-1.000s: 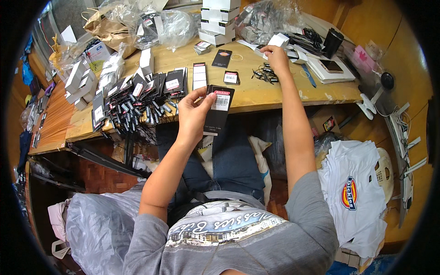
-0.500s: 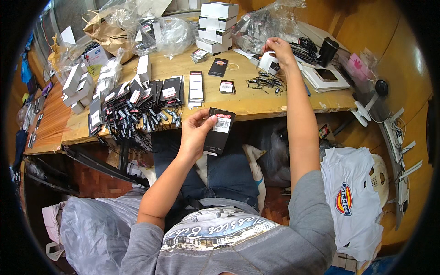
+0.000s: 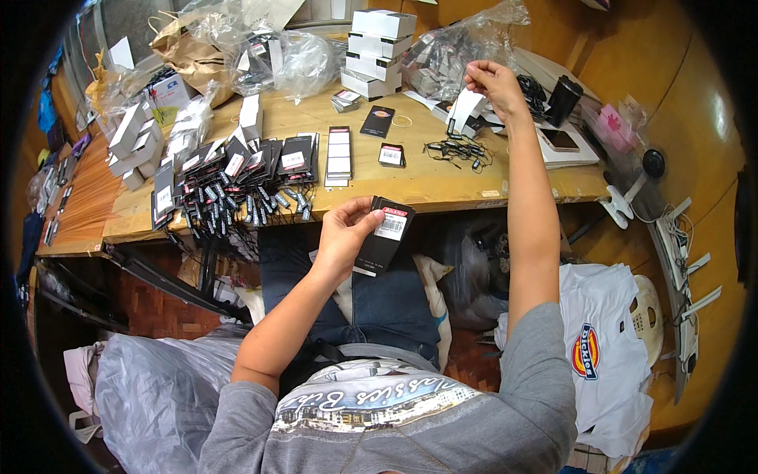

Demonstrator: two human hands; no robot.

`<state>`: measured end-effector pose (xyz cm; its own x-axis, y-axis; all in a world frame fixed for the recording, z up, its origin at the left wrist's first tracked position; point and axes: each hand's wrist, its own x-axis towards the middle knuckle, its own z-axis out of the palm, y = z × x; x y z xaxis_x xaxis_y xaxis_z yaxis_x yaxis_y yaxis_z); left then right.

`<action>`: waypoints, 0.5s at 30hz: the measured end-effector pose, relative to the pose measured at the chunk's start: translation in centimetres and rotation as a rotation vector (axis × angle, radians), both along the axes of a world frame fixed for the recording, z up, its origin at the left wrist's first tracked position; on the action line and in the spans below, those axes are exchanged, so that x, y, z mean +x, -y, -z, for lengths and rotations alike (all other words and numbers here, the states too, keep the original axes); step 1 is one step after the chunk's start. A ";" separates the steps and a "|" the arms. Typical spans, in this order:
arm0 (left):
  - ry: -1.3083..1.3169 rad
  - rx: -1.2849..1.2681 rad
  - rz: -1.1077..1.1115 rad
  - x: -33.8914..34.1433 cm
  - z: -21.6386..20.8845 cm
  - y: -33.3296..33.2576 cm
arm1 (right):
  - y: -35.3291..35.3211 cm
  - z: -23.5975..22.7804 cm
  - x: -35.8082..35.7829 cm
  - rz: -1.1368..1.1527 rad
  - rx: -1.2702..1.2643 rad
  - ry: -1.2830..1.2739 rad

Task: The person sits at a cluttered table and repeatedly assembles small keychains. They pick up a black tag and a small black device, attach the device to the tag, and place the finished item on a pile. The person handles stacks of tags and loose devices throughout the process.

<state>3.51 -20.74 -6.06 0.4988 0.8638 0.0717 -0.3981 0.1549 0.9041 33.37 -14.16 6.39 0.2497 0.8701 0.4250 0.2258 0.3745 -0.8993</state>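
My left hand (image 3: 346,237) is closed on a small stack of black hang tags (image 3: 385,241), thumb on top beside a white barcode sticker. They are held over my lap, in front of the table edge. My right hand (image 3: 493,85) is raised above the far right of the table, thumb and fingertips pinched. From that pinch a thin black tag string (image 3: 452,125) appears to hang, its small dark plastic seal low over a loose pile of strings (image 3: 459,152). A white box (image 3: 467,107) stands behind the string.
Finished-looking black tags with strings (image 3: 245,178) overlap along the table's left front. Nearby lie a strip of white stickers (image 3: 339,154), a small sticker stack (image 3: 391,155) and a single black tag (image 3: 377,122). Stacked white boxes (image 3: 377,54), a phone (image 3: 559,140) and a black cup (image 3: 563,101) stand farther back.
My right hand has lifted slightly and moved a little right, drawing a string up from the pile. My left hand with the tags has shifted slightly right and down.
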 end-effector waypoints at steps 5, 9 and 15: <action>-0.037 -0.016 0.015 0.1 -0.2 0.3 | -0.2 0.5 0.3 0.030 -0.025 0.003; -0.037 -0.011 0.021 0.2 0.0 0.2 | 0.1 0.4 0.0 0.021 -0.048 0.008; -0.038 0.013 0.041 0.5 -0.4 -0.3 | 1.0 -0.9 -0.5 -0.156 -0.001 -0.108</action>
